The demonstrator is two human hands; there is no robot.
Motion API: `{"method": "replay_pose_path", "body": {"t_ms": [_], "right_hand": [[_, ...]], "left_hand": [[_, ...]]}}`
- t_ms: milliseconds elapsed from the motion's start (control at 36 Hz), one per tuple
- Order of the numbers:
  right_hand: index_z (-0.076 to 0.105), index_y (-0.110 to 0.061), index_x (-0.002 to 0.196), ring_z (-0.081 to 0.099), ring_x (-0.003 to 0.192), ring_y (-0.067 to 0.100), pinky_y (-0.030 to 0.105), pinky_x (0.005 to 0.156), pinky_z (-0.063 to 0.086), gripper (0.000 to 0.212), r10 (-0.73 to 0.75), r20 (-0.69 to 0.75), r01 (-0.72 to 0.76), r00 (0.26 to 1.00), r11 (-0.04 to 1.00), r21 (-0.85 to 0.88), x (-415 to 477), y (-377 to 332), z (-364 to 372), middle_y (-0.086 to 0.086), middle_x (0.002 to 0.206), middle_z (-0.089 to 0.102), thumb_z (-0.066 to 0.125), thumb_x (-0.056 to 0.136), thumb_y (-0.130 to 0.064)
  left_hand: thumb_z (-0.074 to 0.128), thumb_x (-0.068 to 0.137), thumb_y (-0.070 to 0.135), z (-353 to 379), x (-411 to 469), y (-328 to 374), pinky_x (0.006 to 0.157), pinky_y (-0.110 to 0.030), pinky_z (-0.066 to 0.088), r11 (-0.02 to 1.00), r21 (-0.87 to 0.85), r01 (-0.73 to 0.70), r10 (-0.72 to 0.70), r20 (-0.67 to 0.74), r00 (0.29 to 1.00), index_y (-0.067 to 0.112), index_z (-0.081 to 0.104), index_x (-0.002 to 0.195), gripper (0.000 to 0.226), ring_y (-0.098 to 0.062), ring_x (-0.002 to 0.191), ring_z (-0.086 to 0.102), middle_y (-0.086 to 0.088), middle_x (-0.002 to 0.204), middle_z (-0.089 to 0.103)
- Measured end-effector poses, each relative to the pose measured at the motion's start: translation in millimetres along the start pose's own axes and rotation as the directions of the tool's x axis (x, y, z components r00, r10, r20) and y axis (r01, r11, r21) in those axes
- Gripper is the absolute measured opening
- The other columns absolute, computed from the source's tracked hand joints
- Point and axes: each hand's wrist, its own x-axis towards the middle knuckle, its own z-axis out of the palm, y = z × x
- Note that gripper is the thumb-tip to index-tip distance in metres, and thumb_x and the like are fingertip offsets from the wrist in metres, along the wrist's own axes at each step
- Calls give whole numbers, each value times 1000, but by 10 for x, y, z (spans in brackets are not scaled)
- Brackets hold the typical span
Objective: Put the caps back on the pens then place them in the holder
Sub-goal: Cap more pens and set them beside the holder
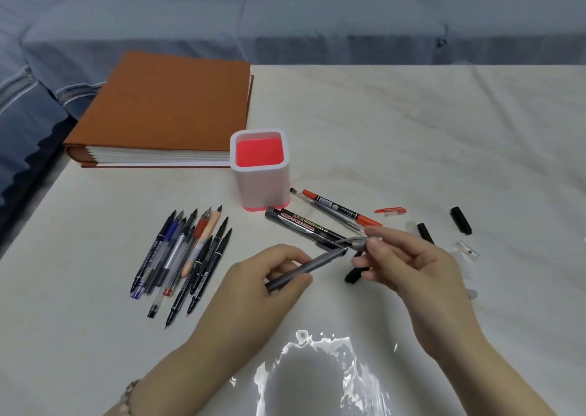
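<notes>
My left hand (266, 282) grips a grey pen (320, 265) by its rear, tip pointing up-right. My right hand (409, 266) pinches a grey cap (356, 242) just past the pen's tip; the two nearly touch. The white holder (263, 187) with a red inside stands upright beyond them, nothing in it. Several uncapped pens (187, 257) lie in a fan at the left. Two thick markers (304, 226) and an orange-ended pen (342, 211) lie by the holder's base. Loose caps lie to the right: an orange cap (390, 211), black caps (461, 220), a clear cap (467, 250).
A thick brown album (168, 111) lies at the table's back left, touching the holder's side. The table wears a white cloth (444, 136) under glossy plastic. A blue-grey sofa (285, 19) runs behind the table. A black cap (353, 276) lies under my right hand.
</notes>
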Motion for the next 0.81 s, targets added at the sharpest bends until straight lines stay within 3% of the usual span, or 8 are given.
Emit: {"method": "replay_pose_path", "body": {"t_ms": [194, 361, 417, 500, 611, 722, 806], "right_hand": [[69, -16, 78, 67, 59, 10, 16, 58, 53, 16, -2, 47, 2, 999, 1000, -14, -32, -6, 17, 4, 61, 71, 61, 79, -2], [70, -10, 80, 67, 58, 11, 14, 58, 50, 14, -6, 133, 13, 991, 998, -57, -22, -8, -17, 8, 61, 72, 62, 77, 1], [71, -10, 77, 67, 59, 12, 14, 57, 49, 15, -2, 170, 14, 985, 997, -71, -15, -30, -48, 10, 63, 72, 62, 76, 2], [71, -11, 73, 67, 58, 14, 14, 56, 49, 17, 5, 214, 17, 977, 995, -102, -19, -55, -87, 13, 63, 72, 63, 75, 4], [71, -10, 72, 66, 55, 10, 13, 56, 49, 17, -37, 224, 64, 974, 992, -112, -50, -72, -112, 12, 60, 71, 63, 73, 5], [74, -12, 67, 65, 51, 16, 16, 52, 48, 11, -55, 192, 69, 980, 995, -67, -99, -32, -85, 14, 57, 70, 65, 61, -15], [74, -13, 64, 63, 47, 19, 17, 48, 47, 13, -21, 177, 23, 984, 1000, -12, -115, 6, -47, 14, 55, 69, 62, 61, -17]], "left_hand": [[67, 78, 17, 4, -18, 20, 61, -9, 43, 999, 30, -44, 44, 3, 999, 44, 61, 82, 28, -2, 67, 56, 16, 82, 64], [70, 77, 22, -7, -22, 11, 65, -7, 42, 982, 115, -152, 152, 7, 988, 44, 64, 69, 24, 1, 77, 58, 24, 85, 65], [67, 76, 34, -16, -8, -29, 66, -6, 42, 952, 195, -236, 241, -2, 971, 39, 69, 81, 7, 3, 77, 59, 23, 79, 67], [58, 77, 39, -30, 5, -106, 65, -9, 43, 863, 330, -382, 402, 9, 915, 29, 65, 96, 23, 2, 71, 57, 18, 77, 65], [55, 77, 40, -28, -8, -94, 63, -7, 42, 878, 261, -402, 410, 25, 912, 30, 60, 103, 28, 3, 69, 56, 22, 71, 64], [57, 80, 35, 31, -22, -77, 59, -19, 47, 822, 333, -462, 486, 14, 874, 24, 69, 92, 20, -4, 63, 58, 11, 71, 67], [60, 81, 30, 57, -17, -85, 55, -27, 49, 773, 397, -495, 540, -2, 842, 16, 72, 89, 20, -12, 60, 60, 6, 68, 68]]}}
